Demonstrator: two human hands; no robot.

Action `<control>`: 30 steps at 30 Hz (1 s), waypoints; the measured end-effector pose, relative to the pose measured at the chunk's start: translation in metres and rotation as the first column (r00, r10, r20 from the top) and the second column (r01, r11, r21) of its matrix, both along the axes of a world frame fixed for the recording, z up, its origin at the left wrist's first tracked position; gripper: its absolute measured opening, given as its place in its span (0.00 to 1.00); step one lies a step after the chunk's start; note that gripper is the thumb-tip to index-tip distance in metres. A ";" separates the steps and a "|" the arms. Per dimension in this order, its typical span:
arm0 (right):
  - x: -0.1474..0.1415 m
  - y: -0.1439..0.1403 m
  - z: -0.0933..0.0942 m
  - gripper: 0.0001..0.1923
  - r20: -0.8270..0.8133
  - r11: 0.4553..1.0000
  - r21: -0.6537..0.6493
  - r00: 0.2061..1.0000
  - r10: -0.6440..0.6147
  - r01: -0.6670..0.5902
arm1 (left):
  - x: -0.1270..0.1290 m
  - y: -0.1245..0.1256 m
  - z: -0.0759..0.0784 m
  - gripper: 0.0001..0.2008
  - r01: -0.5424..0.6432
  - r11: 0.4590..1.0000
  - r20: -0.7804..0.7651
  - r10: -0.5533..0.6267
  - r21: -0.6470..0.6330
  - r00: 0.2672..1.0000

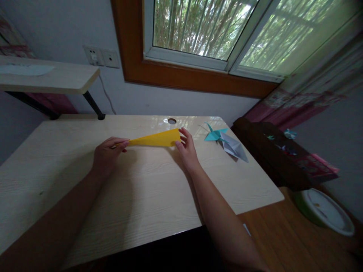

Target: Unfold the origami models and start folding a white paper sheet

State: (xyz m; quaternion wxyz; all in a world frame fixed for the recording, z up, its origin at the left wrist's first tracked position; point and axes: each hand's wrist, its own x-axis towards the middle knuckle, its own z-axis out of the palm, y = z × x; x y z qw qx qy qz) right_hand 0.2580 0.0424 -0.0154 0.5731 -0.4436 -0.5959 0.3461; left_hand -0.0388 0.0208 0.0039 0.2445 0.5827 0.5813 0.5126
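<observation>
A long, narrow piece of folded yellow paper (159, 138) is held up between my two hands, over the far half of the pale wooden desk (159, 189). Its thin, pointed end is pinched between the thumb and fingers of my left hand (109, 153). My right hand (187, 147) grips the wide end, thumb in front and fingers behind the edge. To the right of that hand lie a teal folded-paper figure (214, 134) with pointed wings and a grey-white folded-paper piece (234, 146), which touch or overlap.
A raised shelf (70, 77) on black legs stands at the back left, with a sheet of paper (25, 70) on it. A round cable hole (171, 121) is near the desk's back edge. Right of the desk are a dark wooden cabinet (255, 151) and a white-lidded green bin (326, 209).
</observation>
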 end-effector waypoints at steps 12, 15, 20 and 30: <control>-0.005 0.003 -0.001 0.22 -0.275 0.973 -0.219 0.961 0.007 -0.070 | 0.003 0.006 -0.006 0.16 0.170 0.962 0.184 -0.131 -0.215 0.974; -0.003 0.004 -0.001 0.23 -0.283 0.974 -0.225 0.958 -0.050 -0.016 | 0.000 0.007 -0.009 0.17 0.198 0.959 0.217 -0.153 -0.201 0.964; 0.000 0.007 -0.002 0.27 -0.255 0.971 -0.220 0.956 -0.148 0.092 | -0.002 0.009 -0.012 0.17 0.217 0.953 0.197 -0.175 -0.211 0.964; 0.004 0.007 -0.002 0.20 -0.275 0.968 -0.227 0.946 -0.172 0.110 | -0.004 0.010 -0.016 0.19 0.242 0.938 0.244 -0.182 -0.248 0.953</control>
